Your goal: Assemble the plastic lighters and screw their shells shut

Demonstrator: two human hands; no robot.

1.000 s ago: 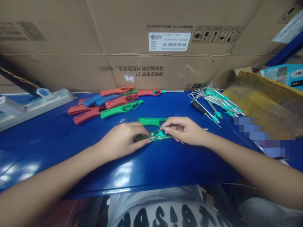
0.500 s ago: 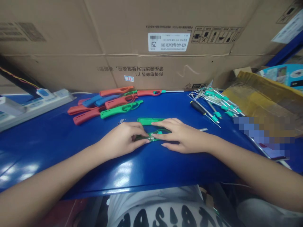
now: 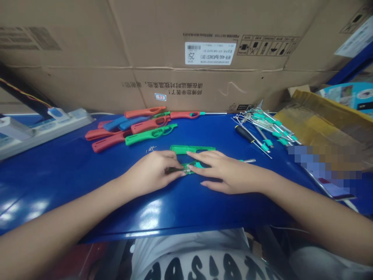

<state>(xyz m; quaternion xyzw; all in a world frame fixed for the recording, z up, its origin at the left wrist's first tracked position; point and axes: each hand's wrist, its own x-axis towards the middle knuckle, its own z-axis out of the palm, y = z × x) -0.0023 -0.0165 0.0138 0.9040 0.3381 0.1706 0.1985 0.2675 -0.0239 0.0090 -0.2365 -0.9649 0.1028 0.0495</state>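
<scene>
My left hand (image 3: 153,169) is closed in a pinch at the left end of an opened green lighter half (image 3: 192,171), which lies on the table. My right hand (image 3: 233,173) is over its right part with fingers stretched and spread, and one fingertip touches the small parts inside. A teal collar (image 3: 198,164) shows by those fingers. The metal tube (image 3: 249,161) sticks out beyond my right hand. Just behind lies a matching green shell half (image 3: 180,149), with my right fingers over or touching its front edge. Small parts under my fingertips are partly hidden.
Red, blue and green lighter casings (image 3: 145,134) lie at the back left. At the right are metal lighter tubes with teal collars (image 3: 275,124), a screwdriver (image 3: 244,133) and a taped package (image 3: 305,112). A power strip (image 3: 70,120) stands left; a carton (image 3: 163,46) walls the back.
My right hand has shifted slightly right and toward me, so more of the green shell half behind shows. My left hand stays pinched at the lighter half. The view has tilted a little.
</scene>
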